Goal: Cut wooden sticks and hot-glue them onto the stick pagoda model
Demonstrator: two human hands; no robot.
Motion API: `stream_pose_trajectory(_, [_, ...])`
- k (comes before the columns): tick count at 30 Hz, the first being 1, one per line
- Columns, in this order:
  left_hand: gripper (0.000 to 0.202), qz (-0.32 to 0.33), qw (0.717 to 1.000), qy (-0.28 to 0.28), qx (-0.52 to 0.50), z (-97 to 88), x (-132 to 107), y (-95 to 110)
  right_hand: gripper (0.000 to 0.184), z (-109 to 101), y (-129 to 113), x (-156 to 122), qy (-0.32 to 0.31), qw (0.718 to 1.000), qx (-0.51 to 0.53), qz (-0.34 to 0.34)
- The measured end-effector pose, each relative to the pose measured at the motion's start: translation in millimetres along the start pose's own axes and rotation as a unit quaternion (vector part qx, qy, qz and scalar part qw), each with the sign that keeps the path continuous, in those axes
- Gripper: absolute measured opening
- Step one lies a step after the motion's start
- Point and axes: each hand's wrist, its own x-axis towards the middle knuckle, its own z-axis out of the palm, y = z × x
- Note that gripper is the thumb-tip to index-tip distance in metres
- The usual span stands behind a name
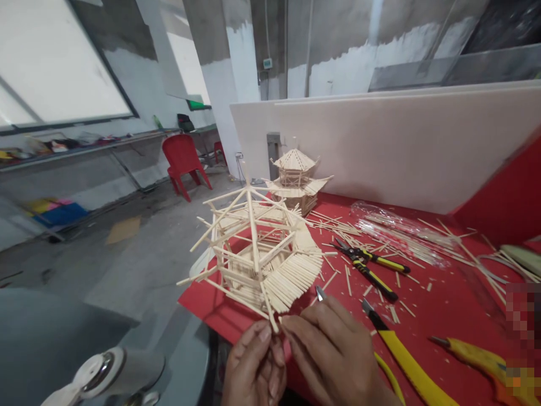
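A pagoda model (291, 276) built of thin wooden sticks stands near the table's front-left edge, its upper roof only a frame of bare sticks. My left hand (256, 361) is closed, thumb and fingers pinched at the low front end of a long corner stick (255, 242). Close beside it, my right hand (338, 349) pinches what looks like a small wooden stick (282, 320), mostly covered by the fingers. A metal tool tip (320, 293) shows just beyond the right knuckles. Right of that hand lies a yellow-handled tool (409, 361) with a dark neck.
Behind stands a second stick pagoda (295, 175) with roofed tiers. Black-and-yellow pliers (372, 268), loose sticks, offcuts and a plastic bag of sticks (401, 234) lie on the red tabletop (448, 299). A yellow glue gun (473, 352) is at right, a white bottle (127, 366) at lower left.
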Motion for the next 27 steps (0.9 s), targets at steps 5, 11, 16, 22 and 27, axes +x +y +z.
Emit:
stream_pose_trajectory(5, [0.037,-0.084,0.996,-0.017,0.01,3.4,1.0,-9.3,0.014,-7.9,0.4,-22.2,-0.025,0.999,-0.004,0.037])
stream_pose_trajectory(11, [0.046,-0.155,0.987,-0.018,0.029,20.3,8.9,-24.3,0.015,-13.9,7.0,-46.7,-0.02,0.998,-0.04,0.043])
stream_pose_trajectory(16, [0.051,-0.141,0.987,0.06,0.042,38.4,6.9,-29.3,0.019,-27.2,9.6,-56.5,-0.016,0.997,-0.033,0.068])
stream_pose_trajectory(22, [0.041,-0.094,0.991,0.041,0.084,49.7,7.5,-41.1,0.016,-41.0,16.2,-68.9,0.019,0.99,-0.013,0.136])
stream_pose_trajectory(27, [0.042,-0.093,0.989,0.015,0.113,56.5,8.2,-47.8,0.018,-41.4,23.5,-73.6,0.048,0.985,-0.015,0.165])
